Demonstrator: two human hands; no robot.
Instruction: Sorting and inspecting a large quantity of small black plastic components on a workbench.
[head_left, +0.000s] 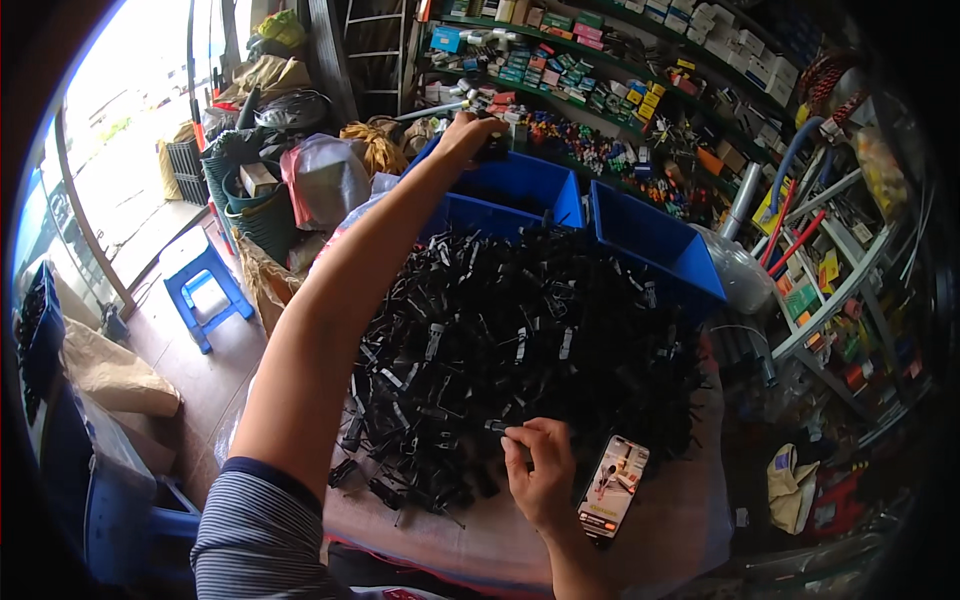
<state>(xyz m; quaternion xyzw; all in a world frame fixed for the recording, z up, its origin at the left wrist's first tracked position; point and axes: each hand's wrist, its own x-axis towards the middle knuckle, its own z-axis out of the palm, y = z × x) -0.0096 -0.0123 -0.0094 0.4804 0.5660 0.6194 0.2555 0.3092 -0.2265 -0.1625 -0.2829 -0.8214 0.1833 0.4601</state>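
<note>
Beyond the pile of black parts (520, 345), the left hand (470, 138) is reaching over the left blue bin (545, 178), fingers curling by a dark object (492, 148); whether they are gripping it, one cannot tell. At the pile's near edge, a small black-and-silver part (496, 426) is sitting pinched between the right hand's (540, 462) thumb and forefinger. A smartphone (612, 485) is lying at the pile's near right. The person seems to be picking parts singly; the next move is probably calling for a firm pinch, clear of the tangle.
</note>
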